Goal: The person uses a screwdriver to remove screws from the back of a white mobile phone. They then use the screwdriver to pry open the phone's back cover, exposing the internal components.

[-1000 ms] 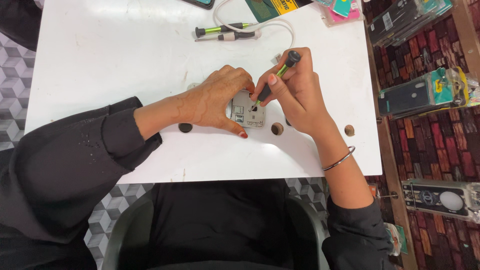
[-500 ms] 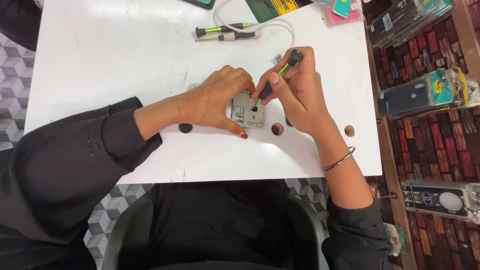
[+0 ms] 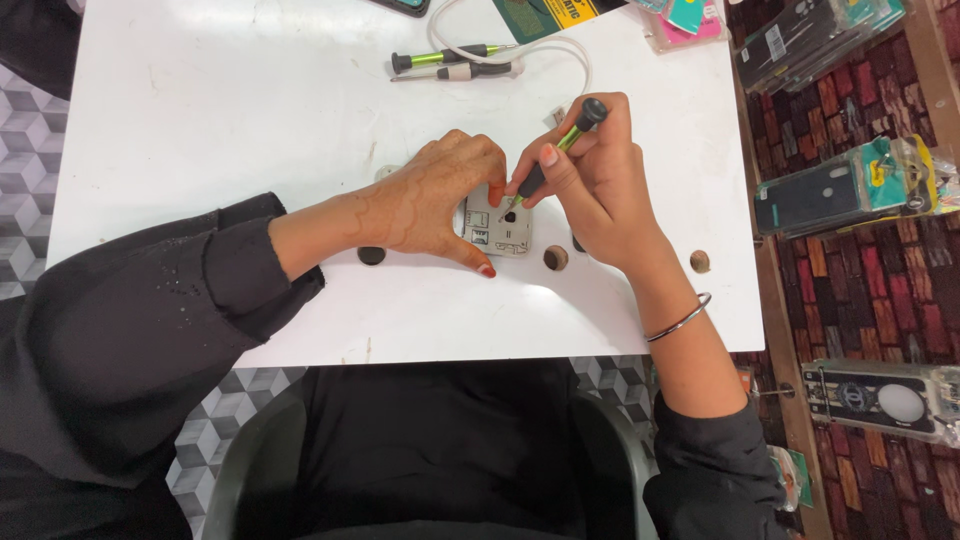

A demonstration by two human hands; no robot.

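Centre of the frame, on the white table (image 3: 250, 130), lies a small opened phone body (image 3: 498, 232), pale with its inner parts showing. The left hand (image 3: 430, 205) comes in from the left and lies over its left edge, fingers curled down on the top and the thumb tucked under its lower edge, pinning it flat. The right hand (image 3: 590, 185) sits just to the right, fingers pressed together in a pen-like pinch around a green and black screwdriver (image 3: 550, 160). The tool slants from its black cap at upper right down to the tip at lower left, and that tip lands on the upper part of the phone body, right between the two hands. A thin bangle (image 3: 680, 318) rings the right wrist.

Around them: a round hole (image 3: 555, 258) in the table just below the right hand, another hole (image 3: 700, 261) further right, and a dark one (image 3: 371, 256) under the left wrist. Up at the top centre rest two more screwdrivers (image 3: 455, 62), side by side, with a white cable (image 3: 560, 50) looping past them towards the right hand. Nothing lies between the hands and the phone body. Along the right edge of the frame, packaged phone cases (image 3: 840, 190) lie on a patterned red floor.
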